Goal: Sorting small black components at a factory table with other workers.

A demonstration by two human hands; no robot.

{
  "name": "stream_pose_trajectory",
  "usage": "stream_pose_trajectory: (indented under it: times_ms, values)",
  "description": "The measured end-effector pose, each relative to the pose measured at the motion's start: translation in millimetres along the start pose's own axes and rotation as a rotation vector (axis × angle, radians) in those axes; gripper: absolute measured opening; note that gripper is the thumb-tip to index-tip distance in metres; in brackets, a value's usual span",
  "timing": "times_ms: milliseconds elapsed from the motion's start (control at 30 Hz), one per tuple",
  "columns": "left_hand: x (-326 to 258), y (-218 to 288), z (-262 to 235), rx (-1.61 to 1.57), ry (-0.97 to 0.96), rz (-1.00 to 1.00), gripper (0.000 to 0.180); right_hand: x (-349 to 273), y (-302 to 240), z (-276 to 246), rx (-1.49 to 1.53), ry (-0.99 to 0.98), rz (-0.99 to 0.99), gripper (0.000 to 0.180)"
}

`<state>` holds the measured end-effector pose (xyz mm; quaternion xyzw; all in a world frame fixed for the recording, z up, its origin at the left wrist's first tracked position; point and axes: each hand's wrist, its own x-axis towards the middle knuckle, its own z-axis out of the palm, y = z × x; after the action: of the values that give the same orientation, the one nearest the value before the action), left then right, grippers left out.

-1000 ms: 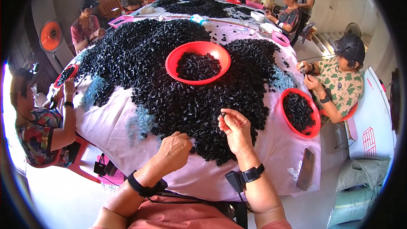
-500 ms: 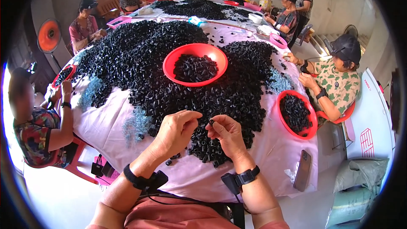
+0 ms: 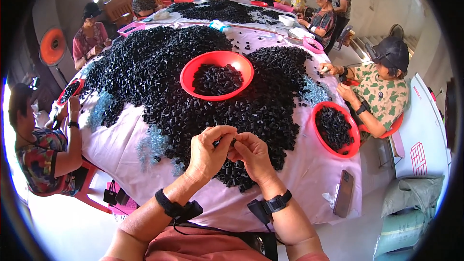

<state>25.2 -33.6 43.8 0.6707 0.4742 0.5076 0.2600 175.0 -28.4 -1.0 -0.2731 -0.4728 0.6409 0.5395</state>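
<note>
My left hand [image 3: 208,154] and my right hand [image 3: 252,153] meet fingertip to fingertip over the near edge of a big heap of small black parts [image 3: 159,77]. Between the fingertips is pinched one small black part [image 3: 233,141], held by both hands. The heap lies on a table covered with a pale pink cloth [image 3: 121,150]. A red bowl [image 3: 216,75] partly filled with black parts sits on the heap in front of me. Both wrists carry black bands.
A second red bowl [image 3: 335,128] of black parts lies at the right, by a person in a patterned shirt [image 3: 382,92]. A phone [image 3: 343,193] rests near the table's right front edge. Other people sit around this table and another behind. Bluish thin pieces [image 3: 154,142] lie by the heap.
My hands were apart on the heap a second ago. They have come together over its near edge, pinching a small black part between the fingertips.
</note>
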Motion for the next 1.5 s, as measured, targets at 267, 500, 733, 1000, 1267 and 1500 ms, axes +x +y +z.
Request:
stream_pose_trajectory:
  times_ms: [267,500,733,1000,1267,1500]
  values:
    - [0,8,-5,0.115,-0.040,0.097,0.012,1,6,-3,0.018,0.028,0.002,0.019]
    - [-1,6,-6,0.149,-0.037,0.110,0.016,0,-1,1,-0.035,0.061,0.016,0.016]
    - [4,14,-10,0.319,-0.208,0.365,0.027,1,1,1,-0.144,0.070,0.000,0.014]
    - [4,6,-11,0.189,-0.123,0.284,0.014,0,1,0,-0.138,0.042,0.031,0.016]
    - [-1,2,-11,0.222,-0.107,0.273,0.019,0,1,0,-0.059,0.033,0.037,0.019]
    - [-7,5,-12,0.197,-0.133,0.307,0.024,1,3,-1,-0.070,0.036,0.019,0.017]
